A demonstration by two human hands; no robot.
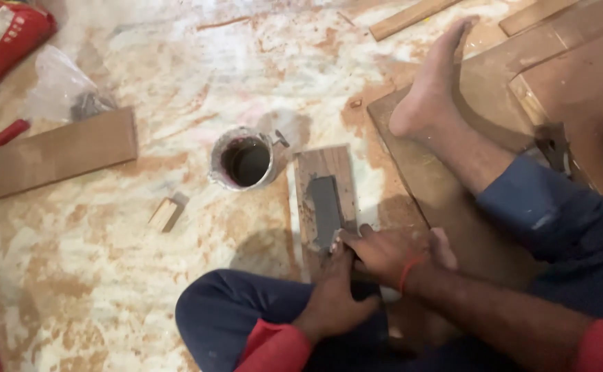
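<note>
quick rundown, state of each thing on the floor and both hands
left hand: closed, pressing at the stone's near end
right hand: closed, laid over the left hand
grey sharpening stone: flat on a small board, wet-looking
small board: flat on the floor
tin can: upright, open, dark inside
wooden plank: lying flat
small wood block: lying loose
plastic bag: crumpled

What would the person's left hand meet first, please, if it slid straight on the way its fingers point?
Likely the dark grey sharpening stone lying on the small wooden board, just ahead of the left hand.
</note>
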